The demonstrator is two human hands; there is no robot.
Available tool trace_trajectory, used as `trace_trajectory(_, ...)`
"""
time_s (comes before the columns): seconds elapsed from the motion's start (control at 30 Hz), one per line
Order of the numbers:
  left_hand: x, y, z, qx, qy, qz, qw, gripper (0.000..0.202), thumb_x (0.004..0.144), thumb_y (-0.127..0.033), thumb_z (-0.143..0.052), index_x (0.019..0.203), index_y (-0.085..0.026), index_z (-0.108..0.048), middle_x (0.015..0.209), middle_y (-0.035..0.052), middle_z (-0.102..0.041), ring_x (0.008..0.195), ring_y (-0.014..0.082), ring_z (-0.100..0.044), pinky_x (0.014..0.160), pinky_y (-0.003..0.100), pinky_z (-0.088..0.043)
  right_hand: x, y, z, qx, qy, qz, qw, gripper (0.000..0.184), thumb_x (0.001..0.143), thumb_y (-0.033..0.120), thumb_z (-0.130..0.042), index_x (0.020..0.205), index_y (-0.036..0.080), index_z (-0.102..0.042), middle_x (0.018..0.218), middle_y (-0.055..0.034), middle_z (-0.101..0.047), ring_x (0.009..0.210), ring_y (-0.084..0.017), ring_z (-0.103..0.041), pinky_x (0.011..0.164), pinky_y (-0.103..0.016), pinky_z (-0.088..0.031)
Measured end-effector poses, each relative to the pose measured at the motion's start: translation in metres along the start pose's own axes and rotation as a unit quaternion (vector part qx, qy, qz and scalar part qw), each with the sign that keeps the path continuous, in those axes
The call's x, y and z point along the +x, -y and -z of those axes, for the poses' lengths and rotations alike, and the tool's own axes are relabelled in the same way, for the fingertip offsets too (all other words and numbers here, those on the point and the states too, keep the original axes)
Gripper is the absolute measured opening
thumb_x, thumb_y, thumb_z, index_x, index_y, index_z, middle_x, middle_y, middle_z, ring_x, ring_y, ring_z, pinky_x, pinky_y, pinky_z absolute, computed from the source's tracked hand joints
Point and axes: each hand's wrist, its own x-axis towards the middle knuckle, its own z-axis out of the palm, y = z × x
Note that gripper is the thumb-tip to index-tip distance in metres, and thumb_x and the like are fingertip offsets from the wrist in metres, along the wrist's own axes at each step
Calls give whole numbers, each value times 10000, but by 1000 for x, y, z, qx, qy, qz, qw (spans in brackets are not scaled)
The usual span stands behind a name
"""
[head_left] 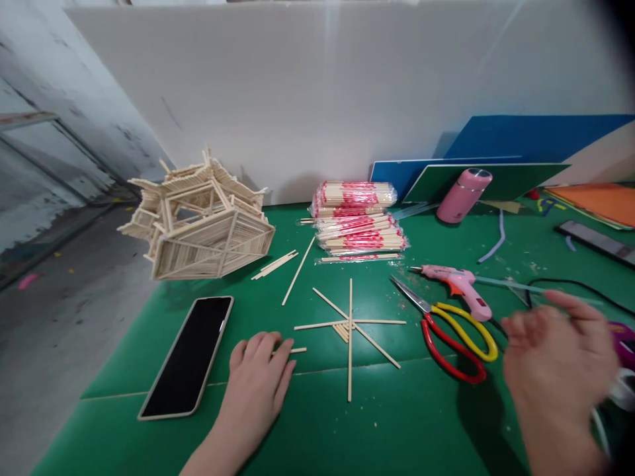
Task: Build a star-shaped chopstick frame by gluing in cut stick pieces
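The left hand (262,367) grips a short stick (300,350) on the table (317,423); the right hand (558,350) — too blurred for me to tell its grip — is raised near the scissors (430,312). Beyond lie crossed sticks (350,323), then wrapped bundles (362,231).

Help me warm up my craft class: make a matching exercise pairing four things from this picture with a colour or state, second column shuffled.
Column one
1. scissors
2. glue gun
3. stick packs
4. left hand

Column two
A. wrapped in clear plastic
B. touching a wooden stick
C. mostly pink
D. partly red, partly yellow

Pairs: 1-D, 2-C, 3-A, 4-B
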Motion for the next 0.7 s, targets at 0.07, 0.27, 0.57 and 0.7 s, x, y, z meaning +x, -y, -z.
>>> trace_trajectory(0.07, 7, -1, -3, 46, 48, -20, 998, 218, 772, -143, -437, 908, -211, -594, 913, 77, -612, 914, 251, -521, 779, 428, -344, -15, 1, -13, -19, 13, -22, 1000, 282, 802, 308, -470, 1079, 273, -507, 667, 5, -493, 515, -120, -466, 519, -324, -406)
trace_trajectory(0.27, 15, 0, -3, 81, 79, -71, 991, 277, 759, -23, -362, 731, -180, -588, 753, 54, -613, 784, 217, -550, 797, 457, -330, -53, 8, -36, -89, 287, 24, 953, 245, 804, 278, -465, 1040, 231, -509, 859, -35, -547, 744, -159, -536, 668, -304, -457)
trace_trajectory(0.57, 15, -16, 3, -249, 35, 51, 967, 116, 829, -184, -352, 781, -188, -457, 708, 17, -530, 611, 132, -519, 565, 232, -429, -66, 8, -63, -164, 430, 124, 879, 310, 858, 176, -327, 1146, 193, -444, 792, -26, -593, 753, -149, -544, 713, -287, -432)
trace_trajectory(0.7, 18, -45, -1, -323, 109, 49, 939, 163, 843, -178, -310, 751, -189, -444, 692, 20, -510, 591, 130, -497, 559, 236, -428, -47, 3, -74, -199, 427, 137, 871, 271, 825, 202, -403, 1069, 174, -520, 884, -68, -581, 846, -191, -523, 764, -331, -404)
